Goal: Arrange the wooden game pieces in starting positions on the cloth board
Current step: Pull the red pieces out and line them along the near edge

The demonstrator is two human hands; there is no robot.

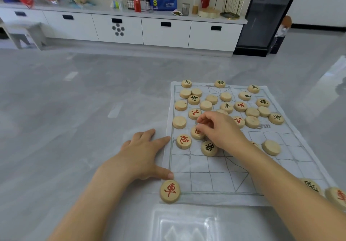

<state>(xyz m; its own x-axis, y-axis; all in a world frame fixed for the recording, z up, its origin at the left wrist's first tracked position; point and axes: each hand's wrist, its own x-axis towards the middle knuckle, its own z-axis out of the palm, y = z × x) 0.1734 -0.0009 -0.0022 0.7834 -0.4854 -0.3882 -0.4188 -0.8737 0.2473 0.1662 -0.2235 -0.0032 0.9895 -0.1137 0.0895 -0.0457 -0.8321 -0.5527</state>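
Beneath the right hand's (pixel 222 128) curled fingers (pixel 205 122) lies a red-marked piece (pixel 195 134).

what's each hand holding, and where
Left hand: nothing, flat at the cloth board edge. Right hand: curled over the rim of a red-marked piece; grip unclear.

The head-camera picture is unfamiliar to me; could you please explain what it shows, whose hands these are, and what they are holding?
No machine here: a camera worn on a person's head looks down at their own two bare hands. A cloth xiangqi board lies on the grey floor, strewn with wooden pieces, some face down. The left hand rests flat at the board's left edge, holding nothing, thumb near a red chariot piece at the corner. The right hand curls its fingers onto a red-lettered piece mid-board.
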